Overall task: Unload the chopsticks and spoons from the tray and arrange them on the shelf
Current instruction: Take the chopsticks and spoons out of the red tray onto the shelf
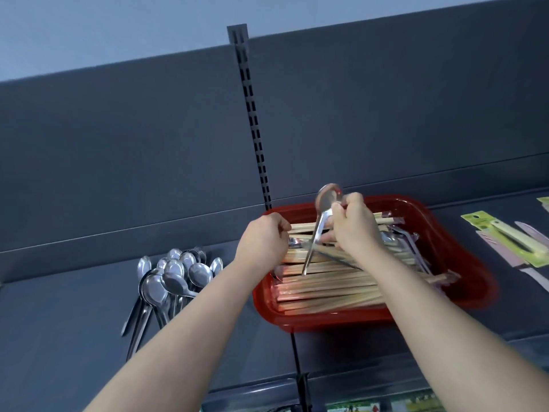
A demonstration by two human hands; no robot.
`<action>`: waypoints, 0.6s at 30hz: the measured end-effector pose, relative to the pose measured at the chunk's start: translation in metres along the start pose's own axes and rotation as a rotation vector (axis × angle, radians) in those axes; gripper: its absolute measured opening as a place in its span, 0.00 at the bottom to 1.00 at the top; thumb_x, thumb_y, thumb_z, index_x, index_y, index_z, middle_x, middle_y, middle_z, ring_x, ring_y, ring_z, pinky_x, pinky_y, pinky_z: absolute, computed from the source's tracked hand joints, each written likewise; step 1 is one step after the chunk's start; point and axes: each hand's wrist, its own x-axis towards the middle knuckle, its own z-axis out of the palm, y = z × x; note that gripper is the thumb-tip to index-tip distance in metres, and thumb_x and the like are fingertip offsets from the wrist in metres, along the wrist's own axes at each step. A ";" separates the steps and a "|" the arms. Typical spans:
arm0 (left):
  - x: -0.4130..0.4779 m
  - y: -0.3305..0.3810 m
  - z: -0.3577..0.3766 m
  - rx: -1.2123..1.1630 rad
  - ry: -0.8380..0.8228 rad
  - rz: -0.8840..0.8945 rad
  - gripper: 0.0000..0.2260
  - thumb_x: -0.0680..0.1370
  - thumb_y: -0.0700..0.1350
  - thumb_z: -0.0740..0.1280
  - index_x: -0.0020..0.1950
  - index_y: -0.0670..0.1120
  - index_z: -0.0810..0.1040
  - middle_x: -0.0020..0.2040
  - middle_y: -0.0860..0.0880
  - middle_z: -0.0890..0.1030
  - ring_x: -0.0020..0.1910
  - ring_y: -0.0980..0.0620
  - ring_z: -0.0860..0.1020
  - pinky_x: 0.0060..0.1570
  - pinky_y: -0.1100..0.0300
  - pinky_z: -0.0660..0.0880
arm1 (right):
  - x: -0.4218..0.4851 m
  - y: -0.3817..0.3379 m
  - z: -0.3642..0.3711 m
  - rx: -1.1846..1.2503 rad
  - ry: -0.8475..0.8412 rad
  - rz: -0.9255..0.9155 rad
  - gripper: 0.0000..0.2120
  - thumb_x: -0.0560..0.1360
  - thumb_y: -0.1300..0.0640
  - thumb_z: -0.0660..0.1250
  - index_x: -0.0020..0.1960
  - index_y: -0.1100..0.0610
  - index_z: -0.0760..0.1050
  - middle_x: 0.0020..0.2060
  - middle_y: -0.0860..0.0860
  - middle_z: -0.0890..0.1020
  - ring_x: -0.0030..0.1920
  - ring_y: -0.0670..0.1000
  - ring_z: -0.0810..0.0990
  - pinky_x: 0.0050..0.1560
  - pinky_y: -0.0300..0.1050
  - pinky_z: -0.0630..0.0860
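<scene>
Over the far left part of the tray [463, 281], the right hand [353, 224] pinches a spoon [325, 200] near its neck, bowl up, handle slanting down and left across the chopsticks [326, 286]. The left hand [263, 242] curls round chopstick ends at the tray's left edge. The pile [175, 272] of spoons lies on the shelf [74, 307] left of the tray, so the left hand is nearer it; I'd judge the right must cross over.

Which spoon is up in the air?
The spoon in the right hand, raised bowl-up over the red tray; the other spoons lie on the shelf or in the tray.
</scene>
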 end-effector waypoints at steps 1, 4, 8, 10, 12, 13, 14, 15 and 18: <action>0.001 0.001 0.003 0.008 -0.012 -0.010 0.09 0.76 0.38 0.62 0.51 0.47 0.79 0.49 0.49 0.82 0.49 0.48 0.79 0.48 0.61 0.73 | 0.002 0.005 -0.004 0.022 0.003 0.021 0.06 0.81 0.52 0.52 0.53 0.54 0.63 0.46 0.55 0.82 0.34 0.54 0.85 0.39 0.56 0.81; 0.003 0.003 0.011 0.005 -0.031 -0.053 0.09 0.76 0.38 0.61 0.52 0.46 0.78 0.49 0.47 0.81 0.47 0.46 0.80 0.45 0.61 0.73 | 0.005 0.014 -0.018 0.161 0.017 0.109 0.05 0.82 0.57 0.50 0.54 0.57 0.62 0.45 0.57 0.81 0.30 0.53 0.84 0.25 0.45 0.75; 0.009 0.008 0.020 0.003 -0.045 -0.108 0.06 0.75 0.40 0.61 0.48 0.46 0.77 0.46 0.47 0.82 0.45 0.44 0.81 0.46 0.56 0.77 | 0.010 0.028 -0.028 -0.093 -0.007 0.056 0.04 0.80 0.56 0.53 0.53 0.55 0.65 0.44 0.55 0.82 0.35 0.56 0.84 0.36 0.50 0.78; 0.011 0.013 0.026 0.056 -0.106 -0.141 0.05 0.74 0.45 0.65 0.45 0.45 0.77 0.43 0.47 0.82 0.43 0.43 0.81 0.43 0.54 0.78 | 0.009 0.034 -0.033 -0.428 -0.064 0.002 0.06 0.80 0.53 0.54 0.54 0.51 0.68 0.44 0.52 0.83 0.45 0.56 0.83 0.45 0.48 0.75; 0.012 0.021 0.036 0.110 -0.152 -0.196 0.12 0.72 0.54 0.69 0.43 0.45 0.78 0.41 0.47 0.82 0.43 0.44 0.80 0.39 0.57 0.75 | 0.006 0.039 -0.035 -0.584 -0.087 -0.038 0.08 0.79 0.53 0.55 0.56 0.50 0.69 0.46 0.51 0.84 0.51 0.56 0.81 0.44 0.47 0.70; 0.013 0.026 0.041 0.131 -0.152 -0.222 0.15 0.70 0.58 0.69 0.42 0.45 0.79 0.41 0.47 0.82 0.43 0.44 0.80 0.38 0.58 0.74 | 0.004 0.041 -0.035 -0.611 -0.105 -0.045 0.09 0.79 0.54 0.56 0.57 0.51 0.70 0.47 0.52 0.84 0.52 0.56 0.80 0.44 0.46 0.70; 0.013 0.030 0.045 0.143 -0.141 -0.242 0.17 0.69 0.60 0.69 0.42 0.46 0.79 0.41 0.48 0.82 0.43 0.45 0.80 0.37 0.59 0.73 | 0.002 0.041 -0.035 -0.616 -0.124 -0.056 0.09 0.78 0.55 0.56 0.57 0.51 0.70 0.48 0.52 0.84 0.52 0.56 0.81 0.45 0.46 0.72; 0.014 0.034 0.048 0.149 -0.130 -0.266 0.17 0.68 0.60 0.69 0.42 0.47 0.78 0.40 0.49 0.81 0.43 0.45 0.80 0.37 0.59 0.72 | 0.001 0.042 -0.034 -0.610 -0.152 -0.065 0.10 0.78 0.55 0.57 0.57 0.52 0.70 0.47 0.52 0.84 0.51 0.56 0.81 0.47 0.47 0.74; 0.017 0.038 0.050 0.121 -0.118 -0.339 0.12 0.67 0.54 0.70 0.40 0.46 0.76 0.37 0.50 0.79 0.40 0.46 0.80 0.35 0.60 0.72 | 0.001 0.043 -0.035 -0.564 -0.163 -0.081 0.10 0.77 0.56 0.58 0.57 0.52 0.71 0.48 0.52 0.83 0.50 0.56 0.81 0.46 0.47 0.74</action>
